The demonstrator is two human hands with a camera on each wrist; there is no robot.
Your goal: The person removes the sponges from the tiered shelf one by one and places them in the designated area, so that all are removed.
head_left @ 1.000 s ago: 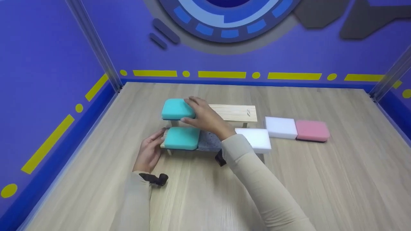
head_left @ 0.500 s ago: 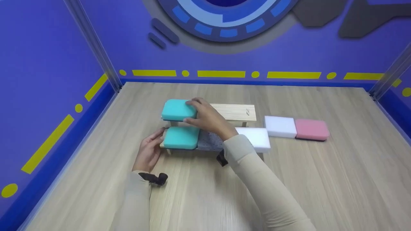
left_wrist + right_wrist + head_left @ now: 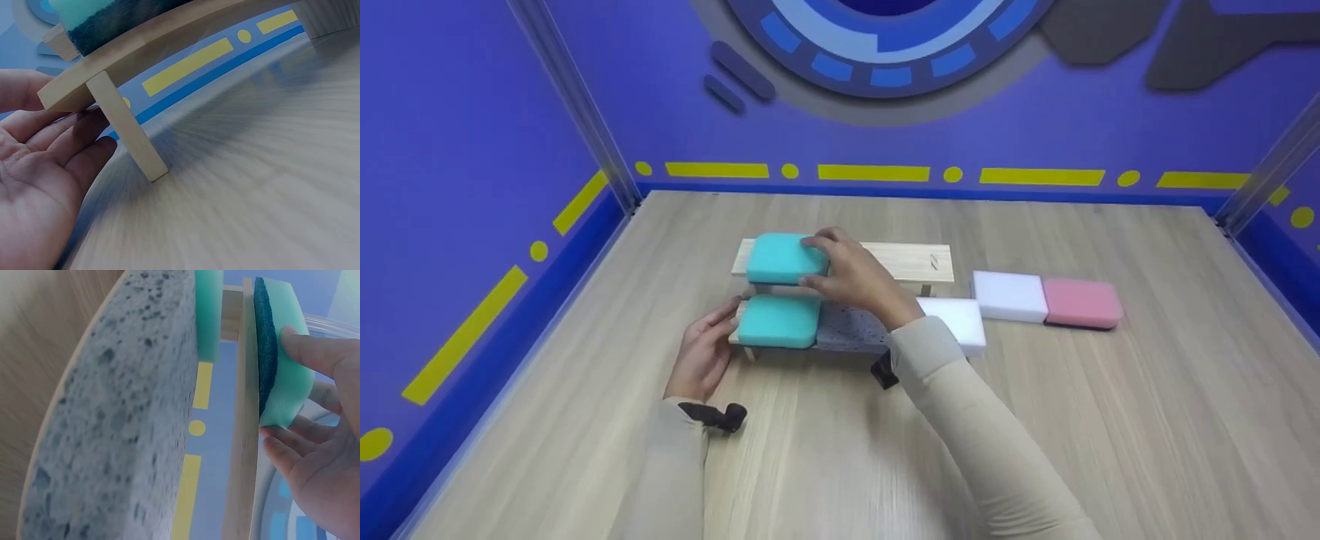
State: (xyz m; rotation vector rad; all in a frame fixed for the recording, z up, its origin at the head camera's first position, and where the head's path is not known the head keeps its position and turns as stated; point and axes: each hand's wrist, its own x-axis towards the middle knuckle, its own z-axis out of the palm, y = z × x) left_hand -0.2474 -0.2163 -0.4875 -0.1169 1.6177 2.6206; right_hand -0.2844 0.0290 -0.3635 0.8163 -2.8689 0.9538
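My right hand (image 3: 859, 276) grips the right end of a turquoise sponge (image 3: 784, 259), which lies on the rear wooden shelf (image 3: 900, 262). In the right wrist view, that sponge's dark scouring layer (image 3: 268, 354) faces the board. My left hand (image 3: 703, 352) holds the left end of the front wooden shelf (image 3: 73, 90), its fingers (image 3: 84, 132) under the board beside a leg. On this front shelf, from left to right, sit another turquoise sponge (image 3: 778, 322), a grey speckled sponge (image 3: 847, 328) and a white sponge (image 3: 954, 322). My right wrist partly hides the grey and white ones.
Right of the shelves, a second white sponge (image 3: 1009, 295) and a pink sponge (image 3: 1084, 303) with a dark underside lie side by side on the wooden table (image 3: 1147, 420). Blue panels (image 3: 840, 135) with yellow marks stand along the back and sides.
My right hand and the turquoise sponge have shifted slightly right along the rear shelf, exposing the shelf's left end. The left hand stays at the front shelf.
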